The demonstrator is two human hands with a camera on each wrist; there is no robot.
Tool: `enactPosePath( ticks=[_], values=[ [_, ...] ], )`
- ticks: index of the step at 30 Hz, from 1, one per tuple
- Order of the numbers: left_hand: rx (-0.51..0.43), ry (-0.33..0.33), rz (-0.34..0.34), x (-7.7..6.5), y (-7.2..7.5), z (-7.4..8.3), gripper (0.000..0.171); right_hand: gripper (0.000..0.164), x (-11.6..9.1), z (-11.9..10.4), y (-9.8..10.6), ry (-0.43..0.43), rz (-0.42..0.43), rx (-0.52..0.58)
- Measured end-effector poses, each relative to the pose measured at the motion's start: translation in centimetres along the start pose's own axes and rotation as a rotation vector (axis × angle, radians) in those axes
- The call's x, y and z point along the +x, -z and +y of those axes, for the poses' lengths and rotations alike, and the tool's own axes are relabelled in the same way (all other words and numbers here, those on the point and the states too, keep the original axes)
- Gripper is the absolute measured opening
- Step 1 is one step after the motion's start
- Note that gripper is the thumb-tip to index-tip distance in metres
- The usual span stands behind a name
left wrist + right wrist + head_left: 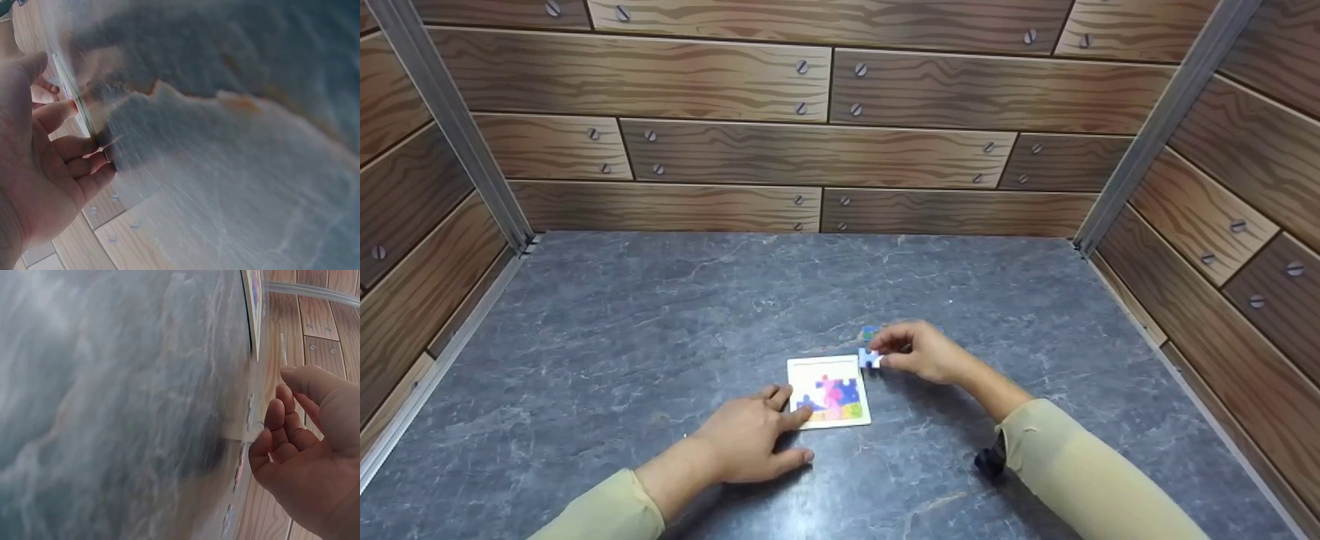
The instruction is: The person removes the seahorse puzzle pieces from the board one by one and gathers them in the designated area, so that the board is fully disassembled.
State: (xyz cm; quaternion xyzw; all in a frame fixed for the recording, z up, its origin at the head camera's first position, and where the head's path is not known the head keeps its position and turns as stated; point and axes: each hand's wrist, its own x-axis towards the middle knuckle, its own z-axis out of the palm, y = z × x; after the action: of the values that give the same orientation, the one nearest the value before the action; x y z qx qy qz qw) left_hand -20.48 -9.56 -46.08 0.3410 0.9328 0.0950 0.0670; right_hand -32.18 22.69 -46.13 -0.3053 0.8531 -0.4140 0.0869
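Note:
A small square jigsaw board (802, 371) with a pale rim lies flat, its lower part filled with pink, blue, yellow and green picture pieces. My left hand (744, 439) rests at its left side, index fingertip on the lower left corner and the other fingertips along the left edge. Between thumb and fingers my right hand (926, 354) pinches a light blue jigsaw piece (868, 358) just off the board's upper right corner. Seen edge-on in the right wrist view, the held piece (283, 350) stands clear above the tabletop.
Behind the right hand lie more jigsaw pieces (870, 332), mostly hidden by it; several show as a thin row (240, 469) in the right wrist view. The grey marbled tabletop (660, 300) is bounded by wood-patterned walls (720, 154) with metal corner posts (1155, 127).

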Motion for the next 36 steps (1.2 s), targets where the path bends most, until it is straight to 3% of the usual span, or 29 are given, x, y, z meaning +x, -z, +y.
enactPosePath(
  ticks=[11,36],
  values=[
    [-0.001,-0.004,0.028,-0.1,-0.1,-0.1,0.068,0.024,-0.5,0.9,0.4,-0.007,-0.007,0.011],
    [-0.022,0.012,-0.013,-0.1,-0.1,-0.2,0.071,0.023,-0.7,1.3,0.4,-0.089,-0.026,-0.082]
  ],
)
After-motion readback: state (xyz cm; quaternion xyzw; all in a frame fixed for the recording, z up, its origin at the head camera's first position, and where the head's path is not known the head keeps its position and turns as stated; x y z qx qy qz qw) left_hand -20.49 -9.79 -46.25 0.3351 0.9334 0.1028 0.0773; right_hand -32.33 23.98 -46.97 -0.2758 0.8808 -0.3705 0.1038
